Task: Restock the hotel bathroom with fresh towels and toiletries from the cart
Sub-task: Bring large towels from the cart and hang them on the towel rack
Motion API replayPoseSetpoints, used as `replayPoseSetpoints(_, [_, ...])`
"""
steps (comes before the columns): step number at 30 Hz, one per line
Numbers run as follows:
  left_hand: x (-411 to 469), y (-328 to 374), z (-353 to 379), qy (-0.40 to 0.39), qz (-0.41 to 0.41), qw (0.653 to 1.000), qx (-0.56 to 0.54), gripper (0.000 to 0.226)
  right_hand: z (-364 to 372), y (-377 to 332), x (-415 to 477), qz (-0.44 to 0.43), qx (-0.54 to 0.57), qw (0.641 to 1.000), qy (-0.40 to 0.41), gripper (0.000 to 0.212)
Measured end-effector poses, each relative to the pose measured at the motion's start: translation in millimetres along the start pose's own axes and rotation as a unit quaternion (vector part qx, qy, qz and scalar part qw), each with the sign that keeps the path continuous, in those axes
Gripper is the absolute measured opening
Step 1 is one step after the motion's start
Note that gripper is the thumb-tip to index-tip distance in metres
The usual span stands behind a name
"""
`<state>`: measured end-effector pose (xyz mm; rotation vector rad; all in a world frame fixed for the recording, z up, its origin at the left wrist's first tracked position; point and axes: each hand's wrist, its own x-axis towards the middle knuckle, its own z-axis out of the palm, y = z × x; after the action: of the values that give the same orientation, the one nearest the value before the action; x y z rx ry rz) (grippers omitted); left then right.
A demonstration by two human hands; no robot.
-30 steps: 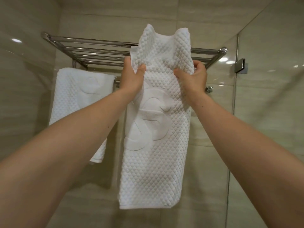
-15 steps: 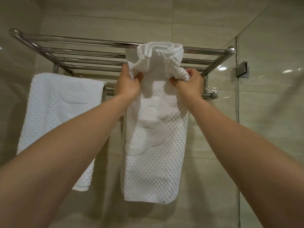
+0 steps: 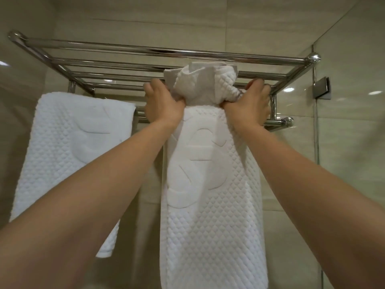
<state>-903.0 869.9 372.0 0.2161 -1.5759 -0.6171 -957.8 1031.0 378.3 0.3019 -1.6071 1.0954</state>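
Fingers of left hand, right hand clutching bunched towel, tips hidden in folds

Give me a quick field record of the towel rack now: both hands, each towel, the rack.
left hand: grips bunched top of held towel
right hand: grips the same bunch, opposite side
held towel: white, top bunched at rack height, rest hanging
hung towel: white, draped over lower bar, left
rack: chrome, wall-mounted

Warm, even indoor light, moderately bright, small white glare spots on the glass panel and chrome rack, soft shadow on the wall behind the towel, wide-angle bending at edges, forearms slightly soft.
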Motion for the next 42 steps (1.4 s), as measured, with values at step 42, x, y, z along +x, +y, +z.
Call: replayPoseSetpoints(42, [10, 5, -15, -0.228, 0.061, 0.941, 0.243, 0.057, -16, 3, 28, -0.010, -0.148, 0.917, -0.371, 0.038])
